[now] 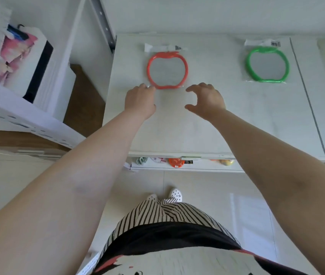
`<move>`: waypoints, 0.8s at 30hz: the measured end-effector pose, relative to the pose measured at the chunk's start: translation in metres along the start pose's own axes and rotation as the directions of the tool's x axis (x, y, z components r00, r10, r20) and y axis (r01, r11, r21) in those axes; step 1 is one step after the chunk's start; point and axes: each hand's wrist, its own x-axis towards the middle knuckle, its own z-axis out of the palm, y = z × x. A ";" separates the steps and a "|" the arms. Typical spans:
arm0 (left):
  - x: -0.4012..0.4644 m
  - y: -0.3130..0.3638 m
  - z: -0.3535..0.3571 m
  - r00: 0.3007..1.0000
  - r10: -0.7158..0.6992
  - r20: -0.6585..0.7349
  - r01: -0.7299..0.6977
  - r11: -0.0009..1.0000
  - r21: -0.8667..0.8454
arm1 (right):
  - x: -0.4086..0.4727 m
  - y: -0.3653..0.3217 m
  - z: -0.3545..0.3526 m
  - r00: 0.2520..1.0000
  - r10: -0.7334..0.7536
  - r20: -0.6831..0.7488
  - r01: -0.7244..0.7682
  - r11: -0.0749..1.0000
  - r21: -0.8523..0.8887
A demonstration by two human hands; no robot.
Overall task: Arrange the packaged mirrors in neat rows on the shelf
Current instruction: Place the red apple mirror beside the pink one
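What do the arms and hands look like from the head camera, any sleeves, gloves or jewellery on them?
Both forearms are bare along the whole visible length, with no sleeves in view. The left hand and right hand wear no gloves, and no rings, watch or bracelets show. Below them the person wears striped black-and-cream trousers and white perforated clogs.

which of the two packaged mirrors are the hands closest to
The red-framed mirror: the left hand is at its near left corner. The green-framed mirror lies apart, farther right.
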 end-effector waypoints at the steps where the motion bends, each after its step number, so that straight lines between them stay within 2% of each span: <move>1: 0.006 -0.002 0.000 1.000 0.001 -0.012 -0.001 1.000 0.002 | 0.007 0.001 -0.001 1.000 0.003 -0.003 -0.003 1.000 -0.002; 6: 0.034 -0.010 0.007 0.996 -0.083 -0.027 0.081 0.996 -0.048 | 0.039 0.007 0.000 0.999 0.032 -0.010 -0.032 1.000 0.000; 9: 0.058 -0.010 0.014 0.971 -0.240 0.025 0.239 0.945 -0.223 | 0.060 0.010 0.000 0.990 0.141 0.001 -0.140 0.982 0.125; 11: 0.074 -0.008 0.016 0.938 -0.321 0.130 0.345 0.840 -0.419 | 0.072 0.010 0.002 0.974 0.224 0.023 -0.222 0.935 0.277; 13: 0.087 -0.005 0.017 0.915 -0.344 0.209 0.401 0.735 -0.547 | 0.082 0.006 0.004 0.954 0.294 0.060 -0.290 0.853 0.434; 16: 0.094 0.000 0.018 0.900 -0.371 0.230 0.424 0.616 -0.664 | 0.092 -0.001 0.011 0.932 0.350 0.093 -0.335 0.734 0.591; 20: 0.095 0.002 0.020 0.863 -0.442 0.245 0.454 0.465 -0.760 | 0.097 -0.008 0.018 0.906 0.411 0.103 -0.365 0.633 0.683; 24: 0.086 -0.005 0.027 0.813 -0.470 0.343 0.476 0.199 -0.856 | 0.088 -0.013 0.013 0.846 0.512 0.148 -0.437 0.509 0.742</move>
